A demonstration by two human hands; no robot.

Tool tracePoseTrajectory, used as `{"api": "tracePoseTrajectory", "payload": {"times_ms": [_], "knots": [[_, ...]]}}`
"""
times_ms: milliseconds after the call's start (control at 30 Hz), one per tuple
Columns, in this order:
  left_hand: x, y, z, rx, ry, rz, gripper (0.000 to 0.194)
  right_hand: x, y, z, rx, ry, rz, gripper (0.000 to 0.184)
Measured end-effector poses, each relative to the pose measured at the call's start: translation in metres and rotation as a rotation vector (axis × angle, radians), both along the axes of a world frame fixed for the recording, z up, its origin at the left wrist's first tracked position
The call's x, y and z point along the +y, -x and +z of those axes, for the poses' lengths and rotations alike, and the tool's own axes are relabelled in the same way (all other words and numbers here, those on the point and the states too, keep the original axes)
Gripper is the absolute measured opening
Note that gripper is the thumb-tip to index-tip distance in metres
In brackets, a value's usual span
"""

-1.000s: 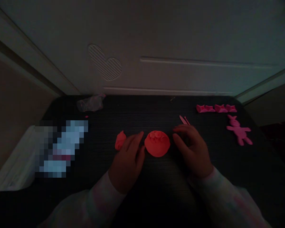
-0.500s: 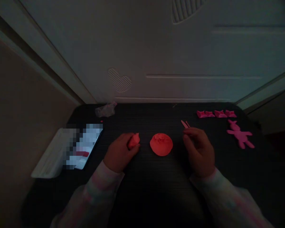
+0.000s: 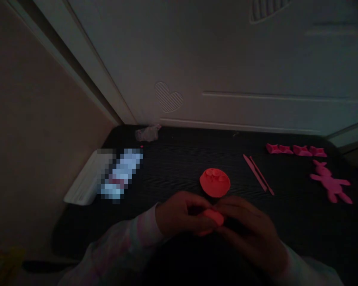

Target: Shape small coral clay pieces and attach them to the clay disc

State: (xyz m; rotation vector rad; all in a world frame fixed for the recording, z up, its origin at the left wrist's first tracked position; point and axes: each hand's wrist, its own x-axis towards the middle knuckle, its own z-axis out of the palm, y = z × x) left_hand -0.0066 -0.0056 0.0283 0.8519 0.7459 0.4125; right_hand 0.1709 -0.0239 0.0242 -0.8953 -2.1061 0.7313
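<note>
Together, the left hand (image 3: pixel 181 214) and right hand (image 3: pixel 253 232) grasp a red lump (image 3: pixel 215 217), left thumb lying across it, right fingertips pinching its right edge. Whether the lump touches the table (image 3: pixel 173 174) cannot be told. Just beyond it lies a red disc (image 3: pixel 214 188) with small rounds near its far edge. Right of the disc are two sticks (image 3: pixel 255 173), then a pink rabbit (image 3: pixel 331 183) below a row of pink cups (image 3: pixel 300 150).

2 hands (image 3: pixel 177 213) hold red lump (image 3: pixel 216 217); red disc (image 3: pixel 214 187) just beyond; 2 pink tools (image 3: pixel 255 173), pink figure (image 3: pixel 329 183) at right.
</note>
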Motion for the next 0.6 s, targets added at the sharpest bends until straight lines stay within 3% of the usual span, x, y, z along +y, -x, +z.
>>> {"api": "tracePoseTrajectory", "payload": {"times_ms": [433, 600], "knots": [[0.0029, -0.0021, -0.0048, -0.031, 0.056, 0.002, 0.02, -0.0024, -0.0015, 0.0023, 0.086, 0.253, -0.065, 0.012], [0.0035, -0.0019, -0.0039, -0.029, 0.072, -0.01, 0.022, -0.0016, -0.0048, 0.0022, 0.269, 0.404, -0.235, 0.008]]}}
